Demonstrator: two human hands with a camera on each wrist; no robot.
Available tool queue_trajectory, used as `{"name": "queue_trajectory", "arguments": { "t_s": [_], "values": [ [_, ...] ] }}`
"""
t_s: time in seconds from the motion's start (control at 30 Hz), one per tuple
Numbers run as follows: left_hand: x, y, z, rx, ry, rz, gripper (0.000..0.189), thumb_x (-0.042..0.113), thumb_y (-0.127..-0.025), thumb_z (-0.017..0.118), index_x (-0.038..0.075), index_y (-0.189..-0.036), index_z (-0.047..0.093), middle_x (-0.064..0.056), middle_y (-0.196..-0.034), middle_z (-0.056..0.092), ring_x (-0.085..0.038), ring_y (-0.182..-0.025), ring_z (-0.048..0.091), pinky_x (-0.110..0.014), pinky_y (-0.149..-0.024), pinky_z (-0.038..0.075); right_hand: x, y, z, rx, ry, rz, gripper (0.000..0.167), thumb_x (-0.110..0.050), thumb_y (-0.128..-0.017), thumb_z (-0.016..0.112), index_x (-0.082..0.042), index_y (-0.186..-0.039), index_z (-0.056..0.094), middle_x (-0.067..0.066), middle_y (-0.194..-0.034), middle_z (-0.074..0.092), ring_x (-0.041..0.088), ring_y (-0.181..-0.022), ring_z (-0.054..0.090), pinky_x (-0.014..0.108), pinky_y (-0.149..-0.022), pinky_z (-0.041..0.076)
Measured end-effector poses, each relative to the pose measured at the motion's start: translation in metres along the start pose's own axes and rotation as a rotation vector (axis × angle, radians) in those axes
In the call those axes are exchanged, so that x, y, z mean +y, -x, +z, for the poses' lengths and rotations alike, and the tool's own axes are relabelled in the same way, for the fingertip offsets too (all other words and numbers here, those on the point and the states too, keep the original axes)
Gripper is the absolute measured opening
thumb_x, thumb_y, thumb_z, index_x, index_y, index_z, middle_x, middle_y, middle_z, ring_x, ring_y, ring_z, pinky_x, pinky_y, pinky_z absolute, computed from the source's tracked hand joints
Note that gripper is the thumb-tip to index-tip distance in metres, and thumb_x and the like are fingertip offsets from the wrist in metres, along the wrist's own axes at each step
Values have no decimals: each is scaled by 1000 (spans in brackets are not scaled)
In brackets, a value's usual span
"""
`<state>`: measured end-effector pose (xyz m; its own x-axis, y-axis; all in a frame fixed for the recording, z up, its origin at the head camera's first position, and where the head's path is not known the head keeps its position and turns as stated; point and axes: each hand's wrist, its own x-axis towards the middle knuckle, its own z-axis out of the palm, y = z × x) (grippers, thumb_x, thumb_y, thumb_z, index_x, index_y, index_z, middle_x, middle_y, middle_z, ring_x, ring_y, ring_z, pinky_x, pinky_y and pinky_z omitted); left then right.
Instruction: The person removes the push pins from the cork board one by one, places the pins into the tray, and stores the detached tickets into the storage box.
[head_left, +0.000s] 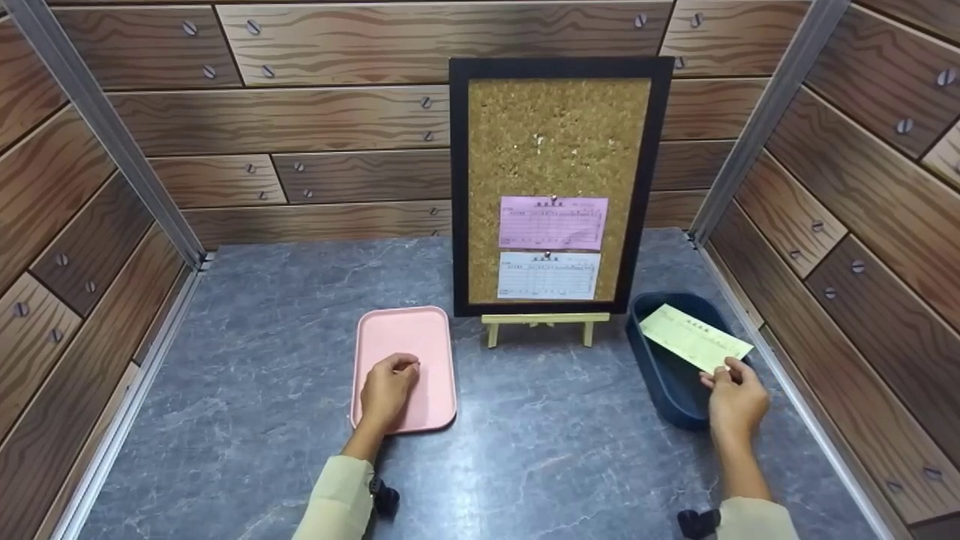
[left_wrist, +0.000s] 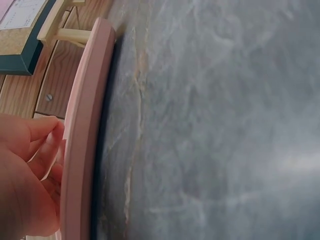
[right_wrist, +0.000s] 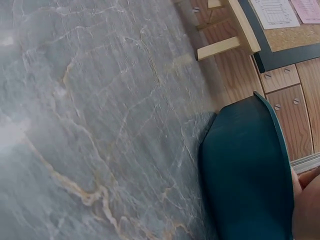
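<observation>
My right hand (head_left: 739,401) pinches a yellow-green printed slip (head_left: 694,337) by its near corner, holding it tilted over the dark blue basket (head_left: 660,382). In the right wrist view, the basket's side (right_wrist: 245,170) hides most of that hand. Over the pink tray (head_left: 431,405) is my left hand (head_left: 386,386), its fingers curled and the thumb and fingertips brought together. I see nothing between them, though something tiny could be hidden. In the left wrist view, the tray's edge (left_wrist: 87,135) covers part of the hand (left_wrist: 30,175).
A black-framed cork board (head_left: 559,135) stands on a small wooden easel (head_left: 544,319) behind the hands. Pinned low on it are a pink slip (head_left: 555,225) and, below, a white slip (head_left: 547,277). Wood-patterned walls enclose the grey marbled table (head_left: 540,450) on three sides.
</observation>
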<state>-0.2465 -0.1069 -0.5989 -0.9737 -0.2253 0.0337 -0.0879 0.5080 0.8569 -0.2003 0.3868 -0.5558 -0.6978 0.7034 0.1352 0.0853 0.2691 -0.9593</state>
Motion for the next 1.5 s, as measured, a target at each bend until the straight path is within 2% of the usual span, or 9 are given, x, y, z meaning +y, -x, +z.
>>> {"name": "queue_trajectory", "arguments": {
  "t_s": [0.3,0.57,0.8,0.93,1.03,1.2,1.27,1.43,1.5],
  "values": [
    [2,1,-2,18,-83,11,13,23,-90,69,22,-99,78,3,-96,76,-20,-91,70,-45,-83,50,-2,-2,1,-58,28,24,34,0,-99,53,15,-129,57,16,-100,57,-16,-59,59,9,-66,52],
    [1,1,-3,10,-150,38,12,25,-91,69,22,-97,78,3,-99,77,-22,-96,71,-48,-86,50,-4,0,-2,-83,75,40,33,-5,-98,57,14,-125,60,-1,-84,60,-11,-59,61,12,-65,54],
    [2,1,-4,11,-213,39,12,24,-90,69,21,-96,79,2,-100,77,-23,-97,72,-49,-87,50,-4,3,-6,-69,129,31,34,-12,-99,58,10,-124,62,-9,-79,60,-10,-58,60,12,-63,53],
    [3,1,-6,1,-229,40,14,24,-89,69,20,-98,79,0,-103,77,-24,-98,72,-50,-87,50,-5,8,-10,-50,160,21,36,-19,-101,57,7,-125,63,-7,-82,65,-12,-58,60,9,-61,50],
    [3,1,-6,-6,-235,42,15,24,-89,70,19,-100,79,-1,-104,77,-25,-100,72,-51,-87,50,-7,12,-12,-38,145,13,37,-22,-102,55,6,-125,63,-9,-82,64,-13,-59,61,7,-60,48],
    [4,2,-7,-9,-229,48,13,23,-90,71,18,-100,79,-2,-103,77,-26,-97,72,-49,-85,51,-13,17,-13,-31,86,3,38,-24,-102,53,5,-124,63,-23,-75,57,-11,-62,64,9,-62,51],
    [5,3,-9,-11,-217,54,13,21,-90,71,17,-99,79,-2,-100,77,-26,-94,72,-48,-83,52,-17,18,-13,-32,76,-4,39,-25,-102,52,5,-125,62,-21,-77,59,-11,-62,64,10,-63,52],
    [10,3,-13,-10,-204,91,12,17,-89,70,16,-98,78,1,-93,77,-23,-89,72,-46,-80,53,-27,20,-11,-37,65,-19,41,-27,-102,53,4,-128,62,6,-101,67,-10,-65,65,13,-66,55],
    [13,3,-15,-5,-206,97,12,18,-89,70,16,-99,78,3,-92,77,-22,-90,72,-45,-80,53,-31,21,-9,-37,61,-30,40,-27,-102,54,3,-128,63,5,-103,66,-10,-67,65,14,-69,55]
  ]
}}
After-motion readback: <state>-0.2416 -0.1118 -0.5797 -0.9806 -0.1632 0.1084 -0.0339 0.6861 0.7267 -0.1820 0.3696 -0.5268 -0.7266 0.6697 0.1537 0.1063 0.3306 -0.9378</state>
